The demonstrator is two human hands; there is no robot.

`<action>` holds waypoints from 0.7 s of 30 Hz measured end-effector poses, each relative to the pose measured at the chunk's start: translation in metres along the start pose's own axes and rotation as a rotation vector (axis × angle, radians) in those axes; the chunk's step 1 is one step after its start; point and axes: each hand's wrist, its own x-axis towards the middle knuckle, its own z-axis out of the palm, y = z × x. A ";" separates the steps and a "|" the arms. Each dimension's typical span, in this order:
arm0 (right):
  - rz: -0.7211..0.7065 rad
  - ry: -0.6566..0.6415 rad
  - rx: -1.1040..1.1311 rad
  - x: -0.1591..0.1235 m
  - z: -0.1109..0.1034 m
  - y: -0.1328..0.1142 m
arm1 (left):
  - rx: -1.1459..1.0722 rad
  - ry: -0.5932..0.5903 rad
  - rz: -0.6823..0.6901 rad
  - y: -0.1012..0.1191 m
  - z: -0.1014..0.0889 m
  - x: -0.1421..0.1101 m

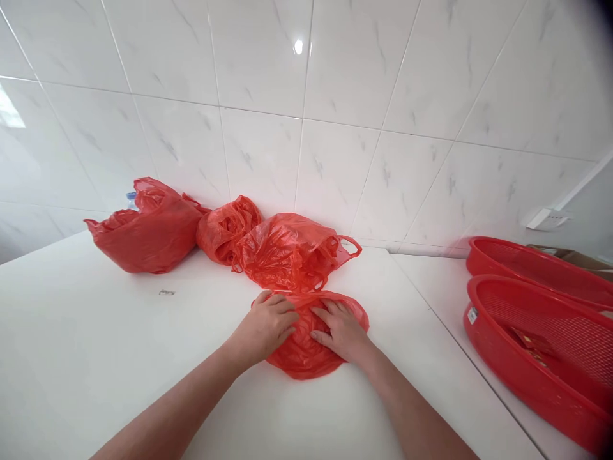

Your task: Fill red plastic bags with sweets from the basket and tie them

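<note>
A crumpled red plastic bag lies on the white table in front of me. My left hand rests on its left side, fingers bent and a little apart. On the right side of the same bag lies my right hand, its fingers spread over the plastic. Just behind it, touching its far edge, sits a fuller red plastic bag with a loop handle sticking out to the right. What the bags contain is hidden.
Along the tiled wall stand a bundled red bag and a bulging red bag, with a blue-capped bottle behind it. A small scrap lies on the table. Red plastic baskets stand on the right.
</note>
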 end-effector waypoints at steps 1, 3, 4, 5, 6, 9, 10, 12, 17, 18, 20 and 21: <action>-0.002 -0.010 0.002 0.000 0.000 0.000 | 0.007 -0.012 -0.037 0.000 0.003 -0.006; -0.007 -0.029 0.005 -0.001 0.000 0.001 | 0.015 -0.016 -0.142 -0.004 0.011 -0.015; -0.014 -0.026 0.011 -0.002 0.000 0.000 | 0.010 -0.015 -0.184 -0.007 0.015 -0.018; -0.026 -0.006 0.017 -0.003 0.000 -0.001 | -0.002 -0.010 -0.212 -0.010 0.018 -0.020; -0.044 0.036 0.023 -0.004 -0.001 -0.004 | -0.017 -0.001 -0.227 -0.013 0.021 -0.022; -0.099 0.258 0.015 -0.009 -0.004 -0.013 | -0.048 0.065 -0.231 -0.018 0.026 -0.025; -0.103 0.342 0.004 -0.012 -0.006 -0.016 | -0.055 0.093 -0.220 -0.019 0.027 -0.026; -0.082 0.496 -0.021 -0.017 -0.011 -0.019 | -0.072 0.153 -0.192 -0.018 0.027 -0.027; 0.149 0.866 -0.119 -0.045 -0.038 0.006 | -0.132 0.288 -0.263 -0.015 0.025 -0.030; 0.211 0.920 -0.161 -0.054 -0.047 0.018 | -0.160 0.298 -0.307 -0.015 0.025 -0.030; 0.353 0.972 -0.287 -0.078 -0.066 0.044 | -0.232 0.306 -0.409 -0.016 0.025 -0.030; 0.432 0.954 -0.367 -0.092 -0.076 0.059 | -0.269 0.315 -0.453 -0.018 0.026 -0.030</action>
